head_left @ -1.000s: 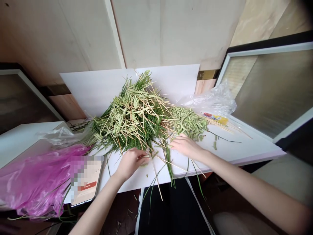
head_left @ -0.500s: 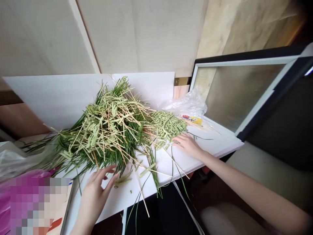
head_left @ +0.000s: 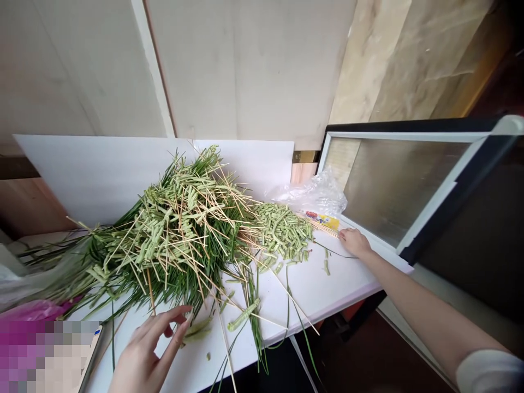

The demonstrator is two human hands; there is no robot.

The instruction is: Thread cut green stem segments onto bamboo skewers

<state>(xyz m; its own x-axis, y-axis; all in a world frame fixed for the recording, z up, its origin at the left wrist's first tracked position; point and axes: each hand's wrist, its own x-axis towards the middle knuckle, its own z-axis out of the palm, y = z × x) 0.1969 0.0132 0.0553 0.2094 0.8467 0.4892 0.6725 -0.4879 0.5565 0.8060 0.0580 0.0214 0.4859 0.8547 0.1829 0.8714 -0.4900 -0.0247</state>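
My right hand (head_left: 355, 243) reaches to the far right of the white table, its fingers closed at the ends of thin bamboo skewers (head_left: 323, 225); how many it grips is hidden. Near the front left, my left hand (head_left: 149, 346) hovers with loosely curved fingers, thumb and forefinger close together and nothing visible between them. Beyond it rises a big heap of long green stalks (head_left: 196, 278), topped with skewers threaded with pale green pieces (head_left: 190, 199). A pile of short cut green pieces (head_left: 284, 229) lies between the heap and my right hand.
Behind the skewers lie a yellow packet (head_left: 327, 221) and a crumpled clear plastic bag (head_left: 313, 194). A framed panel (head_left: 401, 180) leans at right. Loose stalks and skewers overhang the table's front edge (head_left: 327, 311). A magenta bag (head_left: 28, 333) lies at left.
My right hand has moved right, from beside the cut pieces to the skewer ends, and closed there. My left thumb and forefinger have drawn closer together. The view has shifted slightly.
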